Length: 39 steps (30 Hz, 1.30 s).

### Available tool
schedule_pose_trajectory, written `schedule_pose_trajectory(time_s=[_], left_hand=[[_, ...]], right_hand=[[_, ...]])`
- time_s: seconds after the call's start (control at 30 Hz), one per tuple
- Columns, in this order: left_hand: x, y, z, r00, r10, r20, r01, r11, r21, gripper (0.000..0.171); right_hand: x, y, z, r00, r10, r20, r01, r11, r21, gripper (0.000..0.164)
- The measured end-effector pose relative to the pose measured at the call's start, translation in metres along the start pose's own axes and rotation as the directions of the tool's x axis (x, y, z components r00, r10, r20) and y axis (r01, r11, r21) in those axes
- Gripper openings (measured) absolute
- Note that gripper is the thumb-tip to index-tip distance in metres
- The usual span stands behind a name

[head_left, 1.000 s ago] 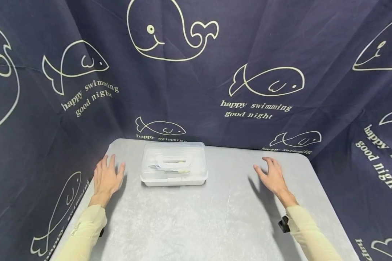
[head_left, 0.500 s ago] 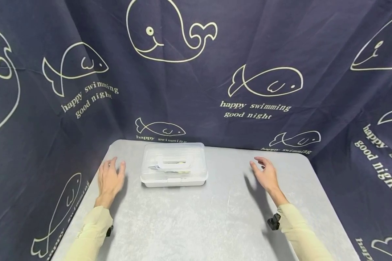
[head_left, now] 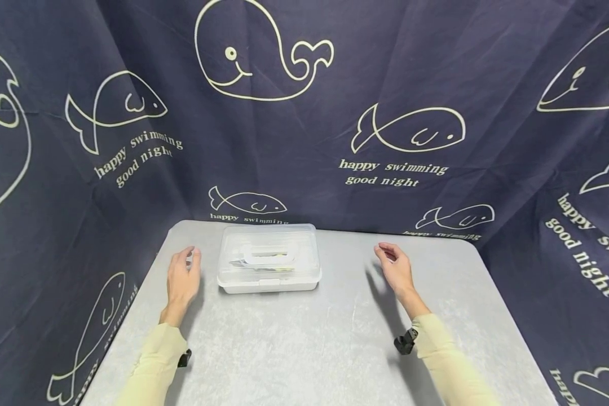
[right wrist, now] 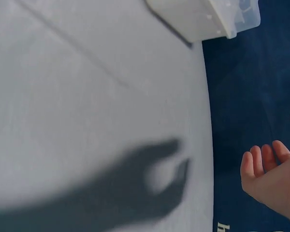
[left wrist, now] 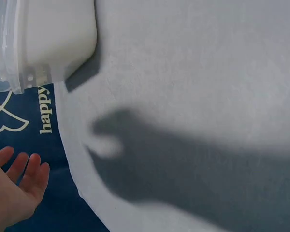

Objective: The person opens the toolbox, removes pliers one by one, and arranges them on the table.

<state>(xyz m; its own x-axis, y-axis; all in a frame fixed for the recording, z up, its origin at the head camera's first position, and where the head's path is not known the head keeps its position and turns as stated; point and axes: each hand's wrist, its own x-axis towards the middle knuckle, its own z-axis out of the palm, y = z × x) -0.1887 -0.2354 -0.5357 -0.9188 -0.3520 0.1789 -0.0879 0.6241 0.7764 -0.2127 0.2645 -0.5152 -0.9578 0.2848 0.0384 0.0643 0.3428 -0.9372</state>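
A white plastic storage box with a clear lid and a carrying handle stands at the back of the table, left of the middle. Through its lid, some flat items with a bit of yellow show. My left hand hovers just left of the box, fingers loosely bent, holding nothing. Well to the right of the box, my right hand is above the table, fingers loosely curved and bare. In both wrist views, part of the box appears at the top, apart from the fingers.
The grey table has rounded back corners. Dark blue curtains printed with whales and fish hang behind it and on both sides. A small black wrist camera sits at each sleeve. Hand shadows fall on the tabletop.
Both hands have moved inward toward the box, the left one rightward and the right one leftward. Their fingers have bent a little more. The box stays in place.
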Motion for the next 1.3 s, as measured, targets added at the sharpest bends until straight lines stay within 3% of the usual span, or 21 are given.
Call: schedule_pose_trajectory(time_s=[0.27, 0.53, 0.7, 0.87, 1.03, 1.13, 1.3], left_hand=[[0.000, 0.010, 0.006, 1.000, -0.009, 0.021, 0.012, 0.993, -0.120, 0.061], [0.000, 0.016, 0.013, 0.993, -0.111, 0.045, 0.119, 0.969, -0.216, 0.064], [-0.003, 0.022, 0.020, 0.985, -0.163, 0.065, 0.175, 0.939, -0.295, 0.060], [-0.003, 0.027, 0.027, 0.980, -0.189, 0.055, 0.196, 0.917, -0.348, 0.055], [-0.004, 0.031, 0.031, 0.972, -0.218, 0.090, 0.236, 0.890, -0.390, 0.059], [-0.005, 0.031, 0.032, 0.966, -0.233, 0.111, 0.258, 0.865, -0.431, 0.060], [-0.005, 0.034, 0.033, 0.946, -0.279, 0.164, 0.324, 0.809, -0.490, 0.063]], right_hand=[[-0.006, -0.012, 0.022, 0.997, 0.073, 0.038, -0.080, 0.968, 0.237, 0.045], [-0.006, -0.014, 0.044, 0.984, 0.144, 0.104, -0.172, 0.924, 0.341, 0.047], [-0.007, -0.015, 0.057, 0.973, 0.177, 0.148, -0.222, 0.889, 0.400, 0.046], [-0.010, -0.018, 0.069, 0.965, 0.183, 0.190, -0.248, 0.875, 0.415, 0.046], [-0.014, -0.021, 0.078, 0.948, 0.201, 0.247, -0.292, 0.858, 0.422, 0.054], [-0.018, -0.027, 0.083, 0.932, 0.210, 0.294, -0.325, 0.844, 0.427, 0.059], [-0.020, -0.025, 0.096, 0.926, 0.203, 0.317, -0.328, 0.848, 0.417, 0.059]])
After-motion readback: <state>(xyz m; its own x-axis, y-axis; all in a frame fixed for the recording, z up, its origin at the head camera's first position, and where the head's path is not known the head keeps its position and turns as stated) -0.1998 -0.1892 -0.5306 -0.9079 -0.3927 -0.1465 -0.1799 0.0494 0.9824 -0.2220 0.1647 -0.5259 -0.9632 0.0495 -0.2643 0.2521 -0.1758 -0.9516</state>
